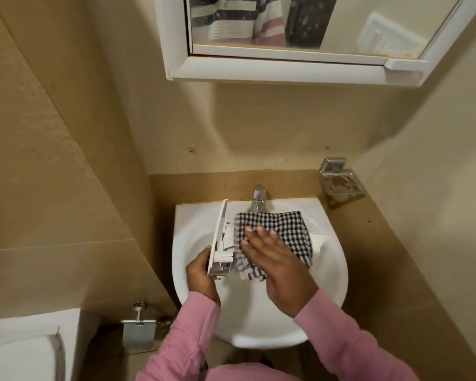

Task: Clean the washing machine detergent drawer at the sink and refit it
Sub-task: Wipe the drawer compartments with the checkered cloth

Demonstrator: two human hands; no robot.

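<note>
Most of the white plastic detergent drawer (220,237) is buried under the black-and-white checked cloth (280,229) over the white ceramic sink (259,325), so only its front-panel end shows, with the left hand (201,276) curled round the panel's near corner and the right hand (275,257) pressing flat, fingers straight, on the cloth.

A small home bathroom, marked by a white wall-hung sink (330,270) with a chrome tap (258,199), a mirrored cabinet (272,70) above, a metal toothbrush holder (341,182) on beige tiled walls, and a toilet-roll holder (138,331) lower left.
</note>
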